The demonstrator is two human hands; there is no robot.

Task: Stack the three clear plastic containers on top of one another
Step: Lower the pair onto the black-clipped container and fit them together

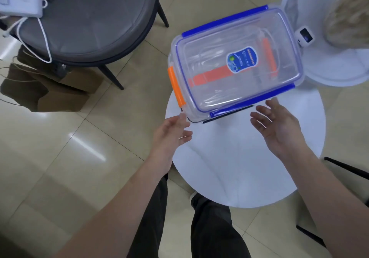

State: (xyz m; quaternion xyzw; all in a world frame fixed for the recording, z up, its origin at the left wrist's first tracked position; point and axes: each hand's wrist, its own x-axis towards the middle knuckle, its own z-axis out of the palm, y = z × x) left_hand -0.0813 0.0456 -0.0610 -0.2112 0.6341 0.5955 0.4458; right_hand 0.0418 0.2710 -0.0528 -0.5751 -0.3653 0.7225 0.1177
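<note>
Stack (235, 63) is sitting on the table (239, 167), far edge; smaller containers are showing through the top lid. Left hand (171, 133) and right hand (279, 125) are hovering open, empty, near its front. Stacking looks done; next, check alignment.

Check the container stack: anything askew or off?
The clear container sits skewed at the far edge of the round white table, with its far right corner past the rim. Another orange-latched container shows through the lid. Left hand and right hand are open beside it. No spill or damage.
</note>
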